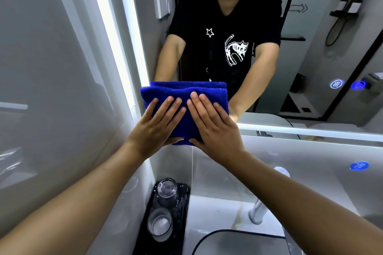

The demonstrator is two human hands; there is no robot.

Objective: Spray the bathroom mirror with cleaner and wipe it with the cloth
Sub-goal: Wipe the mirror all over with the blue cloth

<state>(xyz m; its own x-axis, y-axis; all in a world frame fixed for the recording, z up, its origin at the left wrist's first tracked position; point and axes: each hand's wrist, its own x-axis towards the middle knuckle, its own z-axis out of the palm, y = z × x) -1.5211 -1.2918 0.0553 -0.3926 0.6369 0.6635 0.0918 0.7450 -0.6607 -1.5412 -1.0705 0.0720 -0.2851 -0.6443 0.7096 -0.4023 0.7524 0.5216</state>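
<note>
- A folded deep-blue terry cloth [184,107] lay flat against the lit-edged bathroom mirror [310,58], at its lower-left corner, centre frame.
- The left hand [157,124] and right hand [213,126], fingers splayed, pressed it side by side, neither gripping.
- Unwiped glass stretched rightward and upward, along the cloth's long axis.

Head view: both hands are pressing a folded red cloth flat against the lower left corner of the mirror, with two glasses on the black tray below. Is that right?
Not quite: the cloth is blue, not red. The head view shows the left hand and right hand pressing it flat against the lower left corner of the mirror, with two glasses on the black tray below.
</note>
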